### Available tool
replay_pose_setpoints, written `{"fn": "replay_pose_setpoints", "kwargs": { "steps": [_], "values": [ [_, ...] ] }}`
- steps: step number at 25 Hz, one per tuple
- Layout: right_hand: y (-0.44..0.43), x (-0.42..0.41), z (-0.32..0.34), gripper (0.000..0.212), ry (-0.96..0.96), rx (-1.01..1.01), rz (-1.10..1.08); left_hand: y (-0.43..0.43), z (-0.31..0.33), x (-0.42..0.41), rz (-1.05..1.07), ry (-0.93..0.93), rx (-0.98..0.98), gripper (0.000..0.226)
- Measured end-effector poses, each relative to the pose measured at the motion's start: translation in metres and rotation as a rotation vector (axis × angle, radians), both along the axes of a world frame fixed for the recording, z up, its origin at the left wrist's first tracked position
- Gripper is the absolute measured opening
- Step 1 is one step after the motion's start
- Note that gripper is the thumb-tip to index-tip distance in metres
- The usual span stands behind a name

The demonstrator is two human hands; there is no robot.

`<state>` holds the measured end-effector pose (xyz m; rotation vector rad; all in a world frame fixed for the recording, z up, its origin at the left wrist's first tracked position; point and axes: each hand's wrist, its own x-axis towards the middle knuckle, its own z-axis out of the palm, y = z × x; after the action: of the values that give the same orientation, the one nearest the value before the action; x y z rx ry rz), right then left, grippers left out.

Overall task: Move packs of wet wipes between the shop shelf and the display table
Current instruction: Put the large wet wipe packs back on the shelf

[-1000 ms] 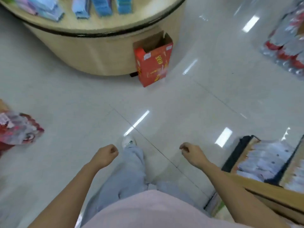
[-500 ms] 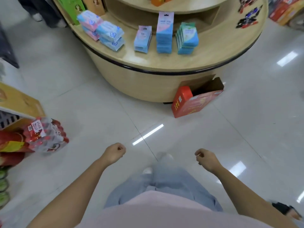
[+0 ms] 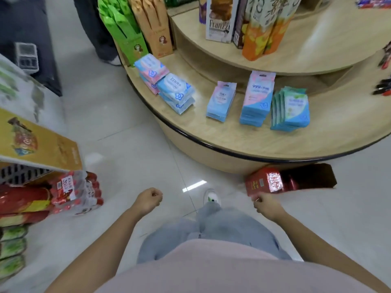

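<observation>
Several stacks of wet wipes lie on the lower tier of the round wooden display table [image 3: 213, 145]: a pink-and-blue stack [image 3: 151, 70], a blue stack [image 3: 176, 93], two upright pink-blue stacks [image 3: 221, 100] [image 3: 257, 98] and a teal stack [image 3: 293, 108]. My left hand [image 3: 148, 200] and my right hand [image 3: 267, 206] are held out low over the floor, short of the table. Both are curled into fists and hold nothing.
A red open carton [image 3: 266, 183] lies on the floor against the table's base, just beyond my right hand. Snack boxes stand on the table's upper tier. A shelf [image 3: 38, 144] with a shrink-wrapped bottle pack [image 3: 78, 191] is at the left. Another person's legs [image 3: 99, 28] stand beyond the table.
I have turned and stepped toward the display table, which now fills the upper right. The shelf of wipes at the right has left view. Both hands stay curled and hold nothing.
</observation>
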<state>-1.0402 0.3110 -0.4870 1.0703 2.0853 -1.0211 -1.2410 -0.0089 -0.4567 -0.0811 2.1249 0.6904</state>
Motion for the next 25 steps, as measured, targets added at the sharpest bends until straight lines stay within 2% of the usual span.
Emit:
{"fn": "replay_pose_setpoints", "kwargs": {
  "steps": [4, 8, 10, 14, 15, 18, 22, 25],
  "values": [
    [0.034, -0.140, 0.030, 0.017, 0.159, 0.037, 0.085, 0.018, 0.010, -0.060, 0.186, 0.018, 0.055, 0.010],
    [0.030, -0.261, 0.039, 0.015, 0.276, -0.067, 0.035, 0.028, 0.012, -0.140, 0.299, -0.001, 0.151, 0.012],
    [0.019, -0.311, 0.039, 0.025, 0.332, -0.122, -0.098, 0.037, 0.009, -0.200, 0.348, 0.035, 0.193, 0.011],
    [-0.010, -0.390, 0.044, 0.072, 0.355, -0.301, -0.604, 0.075, 0.010, -0.328, 0.361, 0.121, 0.261, 0.007],
    [-0.018, -0.405, 0.046, 0.080, 0.334, -0.366, -0.716, 0.087, 0.011, -0.355, 0.338, 0.146, 0.266, 0.012],
    [-0.029, -0.439, 0.042, 0.095, 0.287, -0.441, -0.921, 0.123, 0.017, -0.425, 0.262, 0.220, 0.308, 0.045],
    [-0.036, -0.461, 0.026, 0.080, 0.287, -0.426, -1.061, 0.159, 0.009, -0.478, -0.008, 0.405, 0.146, 0.084],
    [-0.032, -0.467, 0.024, 0.051, 0.293, -0.360, -1.110, 0.178, 0.000, -0.491, -0.205, 0.360, 0.063, 0.094]
  ]
}}
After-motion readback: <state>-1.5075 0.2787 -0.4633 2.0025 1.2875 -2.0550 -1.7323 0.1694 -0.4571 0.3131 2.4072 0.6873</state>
